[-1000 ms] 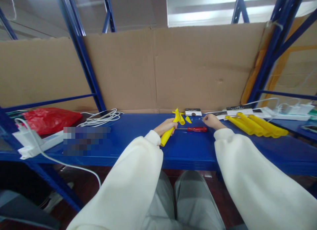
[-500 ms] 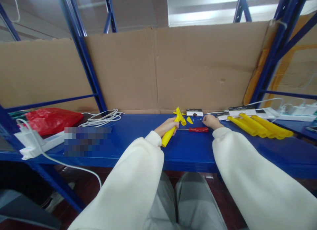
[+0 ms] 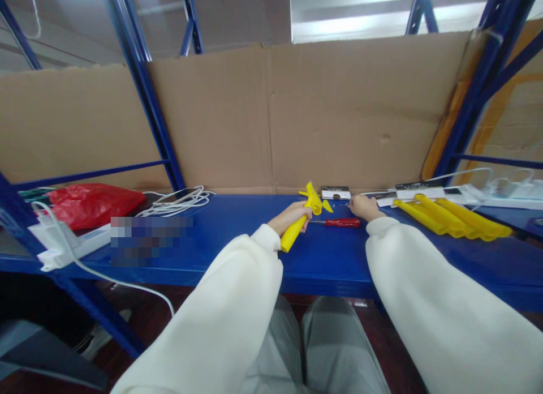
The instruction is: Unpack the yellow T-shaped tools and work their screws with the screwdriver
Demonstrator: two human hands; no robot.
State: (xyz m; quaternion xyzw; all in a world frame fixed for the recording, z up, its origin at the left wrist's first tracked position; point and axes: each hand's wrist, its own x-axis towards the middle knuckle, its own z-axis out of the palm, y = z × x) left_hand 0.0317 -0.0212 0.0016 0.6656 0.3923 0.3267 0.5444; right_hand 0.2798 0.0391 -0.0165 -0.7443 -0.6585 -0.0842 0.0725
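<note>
My left hand (image 3: 292, 217) is wrapped round a yellow tubular piece (image 3: 293, 235) whose winged head (image 3: 314, 200) points up and away. A small yellow triangular piece (image 3: 327, 206) lies just right of that head. My right hand (image 3: 363, 206) rests on the blue table, its fingers drawn together near a few tiny bits (image 3: 338, 205); whatever they pinch is too small to make out. Between the hands lies a screwdriver with a red handle (image 3: 343, 222), its shaft toward my left hand.
Several yellow tubes (image 3: 456, 217) lie at the right, by a white power strip (image 3: 509, 198). A black-and-white card (image 3: 335, 192) sits near the cardboard wall (image 3: 339, 116). White cables (image 3: 182, 202), a red bag (image 3: 95, 204) and another power strip (image 3: 91, 241) are at the left.
My left hand has shifted slightly right with the yellow piece, and its head now sits closer to the small triangular piece. The whole view has moved a little. My right hand stays near the tiny bits.
</note>
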